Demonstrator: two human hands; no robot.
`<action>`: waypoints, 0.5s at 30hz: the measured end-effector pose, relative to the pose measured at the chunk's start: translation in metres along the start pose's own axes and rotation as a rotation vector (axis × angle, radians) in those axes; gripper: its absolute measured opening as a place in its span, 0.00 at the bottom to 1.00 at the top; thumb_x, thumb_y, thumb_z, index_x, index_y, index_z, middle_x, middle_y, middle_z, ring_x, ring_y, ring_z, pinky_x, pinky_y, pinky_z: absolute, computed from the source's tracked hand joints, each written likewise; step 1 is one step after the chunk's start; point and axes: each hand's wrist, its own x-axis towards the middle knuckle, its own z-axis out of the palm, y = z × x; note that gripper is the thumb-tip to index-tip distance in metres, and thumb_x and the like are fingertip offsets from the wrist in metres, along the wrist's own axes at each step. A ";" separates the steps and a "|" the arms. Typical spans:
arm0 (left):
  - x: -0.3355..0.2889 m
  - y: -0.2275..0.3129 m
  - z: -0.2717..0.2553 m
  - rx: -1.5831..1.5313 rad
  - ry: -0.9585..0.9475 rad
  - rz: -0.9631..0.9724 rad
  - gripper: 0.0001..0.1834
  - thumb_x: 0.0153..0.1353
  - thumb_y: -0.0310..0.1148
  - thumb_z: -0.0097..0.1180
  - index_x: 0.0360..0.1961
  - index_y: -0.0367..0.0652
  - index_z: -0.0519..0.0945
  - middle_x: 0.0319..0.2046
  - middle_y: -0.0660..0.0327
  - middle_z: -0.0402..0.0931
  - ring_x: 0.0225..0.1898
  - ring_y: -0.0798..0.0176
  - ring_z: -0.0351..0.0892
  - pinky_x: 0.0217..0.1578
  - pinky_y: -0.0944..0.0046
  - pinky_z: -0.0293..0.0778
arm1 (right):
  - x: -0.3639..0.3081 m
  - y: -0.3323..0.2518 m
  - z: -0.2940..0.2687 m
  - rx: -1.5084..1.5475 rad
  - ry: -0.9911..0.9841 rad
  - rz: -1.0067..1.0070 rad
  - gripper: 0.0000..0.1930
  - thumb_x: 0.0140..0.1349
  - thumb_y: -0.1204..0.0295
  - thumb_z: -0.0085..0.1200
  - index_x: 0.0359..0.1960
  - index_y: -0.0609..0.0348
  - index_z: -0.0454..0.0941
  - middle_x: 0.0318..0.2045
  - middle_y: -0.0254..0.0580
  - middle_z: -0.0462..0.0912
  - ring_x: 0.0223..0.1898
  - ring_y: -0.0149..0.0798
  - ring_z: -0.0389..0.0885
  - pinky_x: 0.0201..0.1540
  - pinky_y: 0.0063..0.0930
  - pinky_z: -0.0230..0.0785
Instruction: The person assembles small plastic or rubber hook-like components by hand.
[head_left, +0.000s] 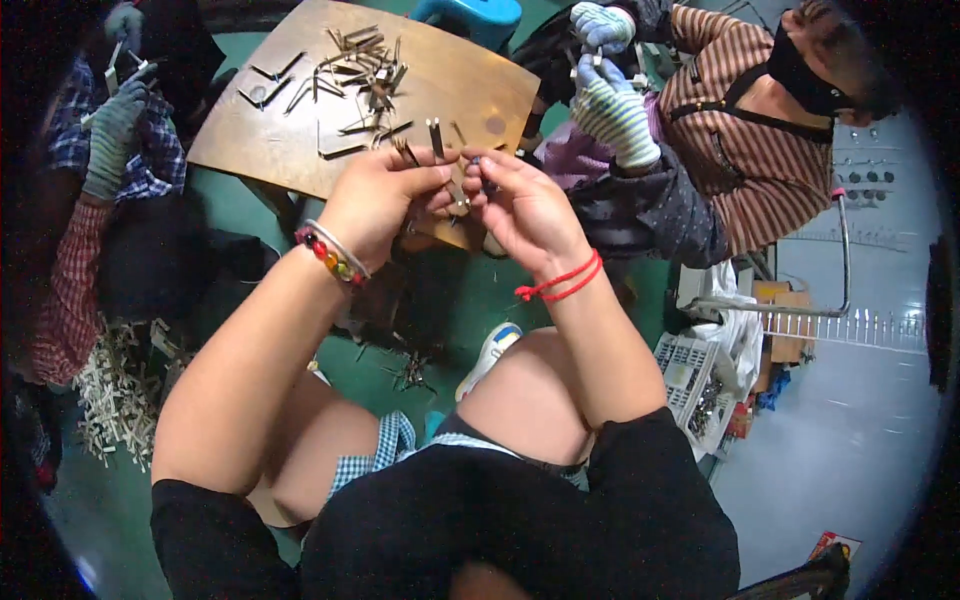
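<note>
Over the near edge of a wooden table (450, 75), my left hand (380, 195) is closed on thin metal strips (435, 138) whose ends stick up past the fingers. My right hand (530, 215) meets it on the right, thumb and fingers pinched together around a small dark piece too small to name. The fingertips of both hands nearly touch, and part of a strip shows below them. Beyond my hands lies a loose pile of bent, L-shaped metal strips (370, 75) on the tabletop.
Gloved co-workers sit close on both sides, handling small parts. A blue stool (470, 18) stands behind the table. Many pale metal parts (125, 395) are heaped at the left, more scraps (408, 370) lie on the green floor, and a white crate (685, 375) stands at the right.
</note>
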 end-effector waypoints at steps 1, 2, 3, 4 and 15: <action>-0.001 -0.001 0.000 0.000 0.064 -0.024 0.12 0.56 0.24 0.49 0.42 0.32 0.74 0.27 0.66 0.75 0.25 0.75 0.70 0.27 0.78 0.66 | 0.001 0.002 -0.004 0.039 -0.044 0.029 0.08 0.60 0.77 0.42 0.39 0.67 0.70 0.29 0.40 0.74 0.29 0.30 0.71 0.34 0.19 0.67; -0.002 0.000 0.000 -0.003 0.070 -0.035 0.12 0.56 0.24 0.49 0.42 0.32 0.74 0.27 0.66 0.75 0.25 0.75 0.70 0.27 0.78 0.66 | 0.001 0.003 -0.005 0.044 -0.037 0.038 0.08 0.60 0.77 0.42 0.39 0.67 0.70 0.29 0.40 0.74 0.29 0.30 0.71 0.34 0.19 0.67; -0.003 -0.001 0.000 0.025 0.092 -0.044 0.12 0.56 0.24 0.49 0.42 0.32 0.74 0.28 0.65 0.75 0.25 0.75 0.71 0.28 0.78 0.66 | -0.001 0.003 -0.004 -0.001 0.005 0.019 0.08 0.60 0.77 0.43 0.40 0.67 0.69 0.30 0.40 0.74 0.31 0.30 0.72 0.34 0.18 0.67; -0.003 -0.002 0.000 0.054 0.115 -0.054 0.12 0.56 0.24 0.49 0.42 0.33 0.74 0.28 0.65 0.75 0.26 0.75 0.72 0.28 0.78 0.67 | -0.002 0.004 -0.005 -0.047 0.046 0.001 0.09 0.60 0.77 0.44 0.41 0.66 0.69 0.32 0.40 0.74 0.33 0.31 0.73 0.35 0.18 0.67; 0.000 0.001 -0.005 0.097 0.148 0.050 0.08 0.51 0.21 0.54 0.34 0.33 0.74 0.28 0.59 0.75 0.28 0.69 0.76 0.30 0.75 0.74 | 0.000 0.000 0.001 -0.034 -0.018 -0.068 0.10 0.61 0.75 0.44 0.43 0.64 0.70 0.34 0.43 0.78 0.29 0.28 0.71 0.33 0.17 0.67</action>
